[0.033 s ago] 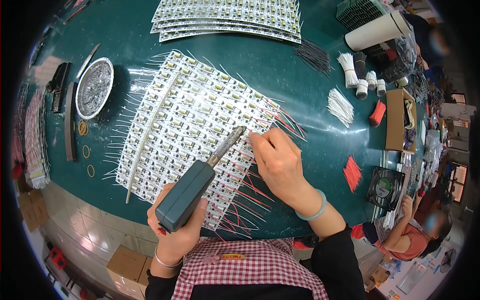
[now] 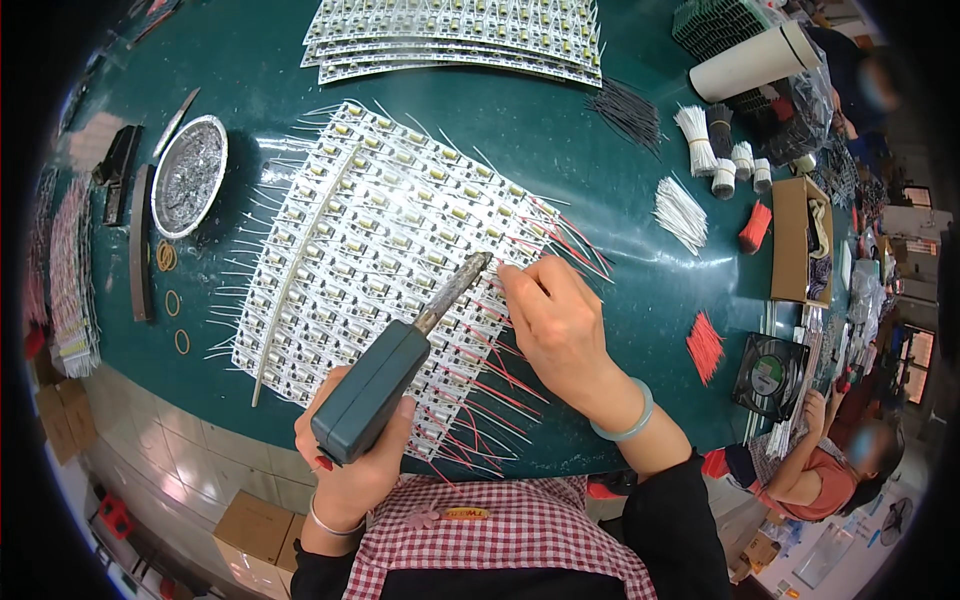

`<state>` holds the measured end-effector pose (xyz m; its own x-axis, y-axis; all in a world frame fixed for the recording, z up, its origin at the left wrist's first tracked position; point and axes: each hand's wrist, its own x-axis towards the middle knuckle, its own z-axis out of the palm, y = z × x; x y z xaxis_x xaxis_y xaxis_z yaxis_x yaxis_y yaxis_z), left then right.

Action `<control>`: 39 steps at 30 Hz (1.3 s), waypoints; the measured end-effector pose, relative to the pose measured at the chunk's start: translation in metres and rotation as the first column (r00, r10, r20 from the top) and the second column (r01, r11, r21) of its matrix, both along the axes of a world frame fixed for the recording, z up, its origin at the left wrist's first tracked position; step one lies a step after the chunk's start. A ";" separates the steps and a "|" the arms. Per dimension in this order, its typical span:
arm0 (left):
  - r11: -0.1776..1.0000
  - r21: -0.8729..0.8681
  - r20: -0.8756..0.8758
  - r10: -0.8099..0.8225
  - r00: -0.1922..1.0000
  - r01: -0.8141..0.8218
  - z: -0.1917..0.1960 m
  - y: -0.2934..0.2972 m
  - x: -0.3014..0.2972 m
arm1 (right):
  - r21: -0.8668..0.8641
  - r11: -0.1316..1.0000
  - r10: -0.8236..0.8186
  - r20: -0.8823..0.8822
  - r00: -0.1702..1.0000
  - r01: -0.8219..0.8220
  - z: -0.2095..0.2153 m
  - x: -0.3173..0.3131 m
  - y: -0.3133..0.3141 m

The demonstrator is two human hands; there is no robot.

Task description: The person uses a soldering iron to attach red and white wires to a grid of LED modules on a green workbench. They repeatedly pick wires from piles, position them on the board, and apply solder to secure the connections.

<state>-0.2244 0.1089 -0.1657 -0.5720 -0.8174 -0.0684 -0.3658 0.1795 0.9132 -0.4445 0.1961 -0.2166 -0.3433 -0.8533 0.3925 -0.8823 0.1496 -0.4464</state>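
Observation:
My left hand [image 2: 355, 455] is wrapped around the dark green handle of a soldering iron [image 2: 372, 390]. The iron's tip rests at the right part of a white circuit board panel [image 2: 345, 240] with rows of small yellowish components. Just right of the tip, my right hand [image 2: 555, 315] has thumb and forefinger pinched together at the board; what lies between them is too small to make out. Red and white wires [image 2: 490, 385] stick out along the panel's right edge, some passing beneath my right hand. Thin white wires fringe its left edge, and a pale narrow strip [image 2: 300, 275] lies across it.
Stacked panels [image 2: 450, 45] lie at the back. To the left are a round bowl [image 2: 217, 182] of grey material, a dark bar [image 2: 142, 245] and rubber bands. On the right lie white wires [image 2: 681, 215], red wires [image 2: 705, 347], a small fan [image 2: 770, 375] and a cardboard box [image 2: 790, 240]. Co-workers sit beyond.

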 end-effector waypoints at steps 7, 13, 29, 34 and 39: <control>0.995 0.052 -0.023 0.083 0.996 -0.082 0.005 0.002 0.005 | 0.049 0.998 -0.052 0.094 0.994 0.048 0.022 -0.006 0.025; 0.984 0.110 -0.035 0.147 0.989 -0.143 0.007 0.000 0.007 | 0.205 0.976 -0.097 0.134 0.986 0.068 0.081 -0.006 0.053; 0.992 0.079 -0.046 0.101 0.994 -0.097 0.004 0.004 0.017 | -0.076 0.997 0.022 0.028 0.999 -0.020 0.004 0.013 0.004; 0.997 0.037 -0.038 0.065 0.997 -0.064 0.005 0.004 0.013 | -0.079 0.997 0.018 0.005 1.000 -0.017 0.001 0.013 0.004; 0.999 -0.023 0.002 0.023 1.000 -0.023 0.002 0.003 0.014 | -0.076 0.997 0.021 -0.001 1.000 -0.021 0.001 0.013 0.003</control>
